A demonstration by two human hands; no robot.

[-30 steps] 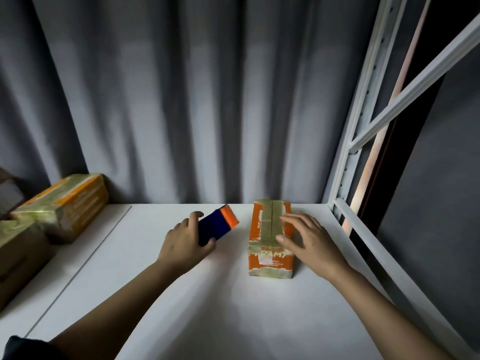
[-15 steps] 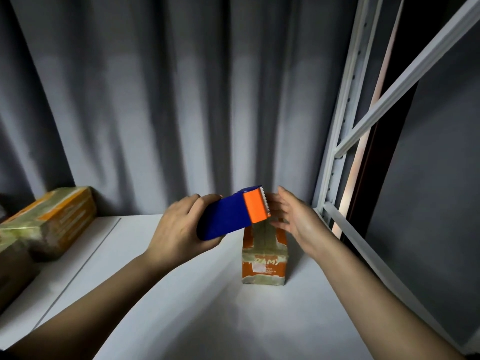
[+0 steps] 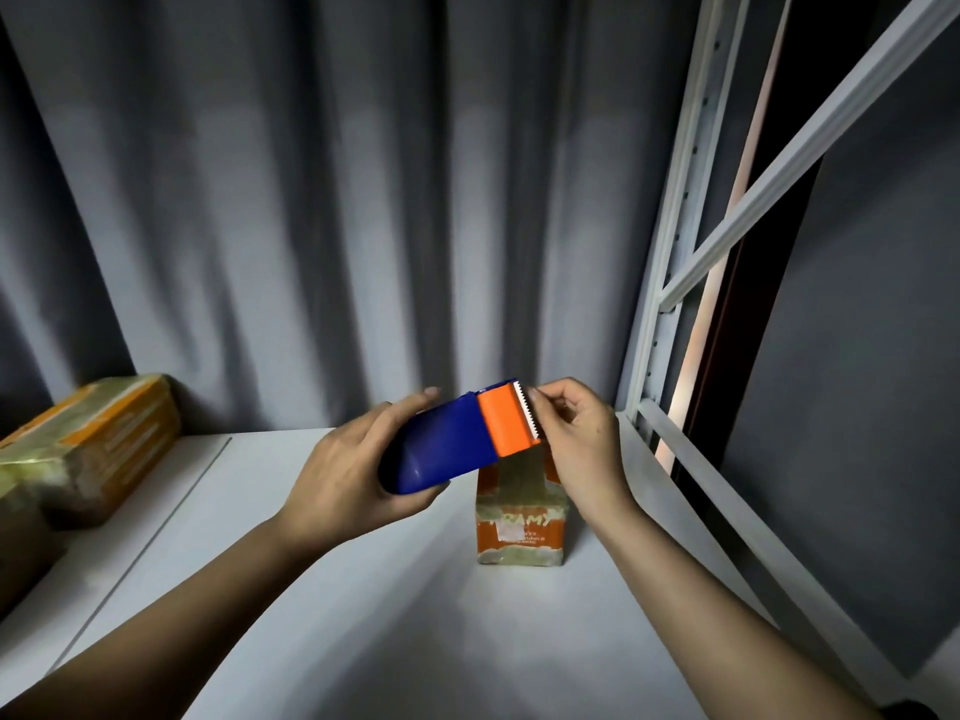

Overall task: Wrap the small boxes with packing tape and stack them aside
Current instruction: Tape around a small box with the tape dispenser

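Observation:
A small orange box (image 3: 521, 527), partly covered in clear tape, lies on the white shelf (image 3: 415, 615) below my hands. My left hand (image 3: 348, 478) grips a blue tape dispenser (image 3: 447, 446) with an orange head and a toothed blade, held above the box. My right hand (image 3: 579, 441) is at the blade, its thumb and fingers pinching at the tape end there. The far part of the box is hidden behind the dispenser and my right hand.
Taped orange boxes (image 3: 104, 444) are stacked at the left of the shelf, with another box (image 3: 21, 532) nearer at the left edge. A grey curtain hangs behind. A white metal rack frame (image 3: 670, 304) bounds the shelf on the right.
My left hand lifted the dispenser from the shelf to above the box. My right hand left the box top and came to the dispenser's blade, its fingers now curled there.

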